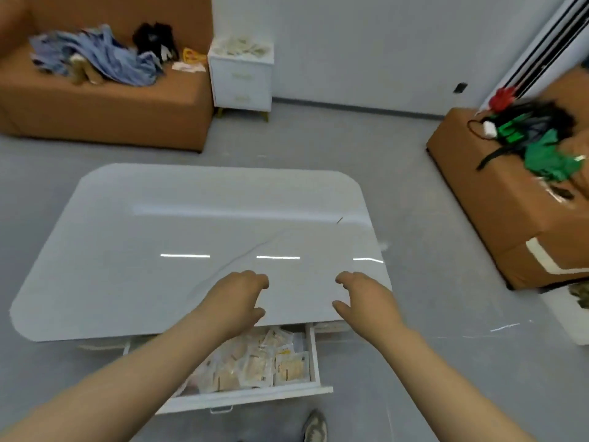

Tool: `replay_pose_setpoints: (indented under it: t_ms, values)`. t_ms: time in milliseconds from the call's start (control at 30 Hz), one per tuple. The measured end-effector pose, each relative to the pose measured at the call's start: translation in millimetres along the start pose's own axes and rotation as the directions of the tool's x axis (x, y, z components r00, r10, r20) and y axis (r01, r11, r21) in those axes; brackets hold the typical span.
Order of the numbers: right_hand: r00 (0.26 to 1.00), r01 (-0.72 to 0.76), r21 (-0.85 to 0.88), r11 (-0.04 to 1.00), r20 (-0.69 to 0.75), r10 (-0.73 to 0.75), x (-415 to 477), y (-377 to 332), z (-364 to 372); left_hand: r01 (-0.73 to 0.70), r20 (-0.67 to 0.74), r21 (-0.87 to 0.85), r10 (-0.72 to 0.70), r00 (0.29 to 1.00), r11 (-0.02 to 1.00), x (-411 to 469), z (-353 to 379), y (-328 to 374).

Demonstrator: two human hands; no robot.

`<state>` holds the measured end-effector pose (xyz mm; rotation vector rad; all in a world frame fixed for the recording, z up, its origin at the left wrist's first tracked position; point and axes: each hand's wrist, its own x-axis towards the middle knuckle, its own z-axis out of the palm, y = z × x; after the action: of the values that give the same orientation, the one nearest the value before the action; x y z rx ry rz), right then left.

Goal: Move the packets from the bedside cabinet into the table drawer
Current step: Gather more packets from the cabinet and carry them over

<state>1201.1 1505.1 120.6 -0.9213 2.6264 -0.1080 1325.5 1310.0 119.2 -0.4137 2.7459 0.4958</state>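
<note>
Head view: the left hand (237, 298) and right hand (366, 298) hover over the near edge of the glossy white rounded table (191, 224), fingers loosely curled and holding nothing. At 6 o'clock the white table drawer (248, 398) stands open, filled with pale yellowish plastic packets (271, 362). At 11 o'clock, well apart, the white two-drawer bedside cabinet (242, 78) carries more pale packets on its top (243, 46), beside an orange-brown sofa (111, 106).

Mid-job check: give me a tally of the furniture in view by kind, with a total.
Orange sofas: 2, the left sofa and the right sofa
White table: 1, its drawer open with packets inside
White bedside cabinet: 1
Total: 4
</note>
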Motion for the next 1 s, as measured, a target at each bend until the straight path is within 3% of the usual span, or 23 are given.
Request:
replay_pose_setpoints:
  t_ms: [233,500,767,1000]
  values:
    - [0.926,-0.037,0.065,0.997,-0.373,0.059,-62,43,-154,-0.226,-0.285,0.054,0.232,0.93,0.973,-8,-133,106]
    - [0.762,-0.095,-0.031,0.995,-0.646,0.053,-149,139,-282,-0.433,-0.474,0.186,0.466,0.747,0.882,-10,-226,270]
    - [0.588,-0.168,-0.01,0.986,-0.803,0.092,-226,259,-367,-0.552,-0.571,0.255,0.584,0.577,0.794,-4,-262,443]
    - [0.556,-0.205,0.005,0.979,-0.822,0.121,-247,338,-412,-0.607,-0.618,0.302,0.636,0.463,0.735,25,-281,538]
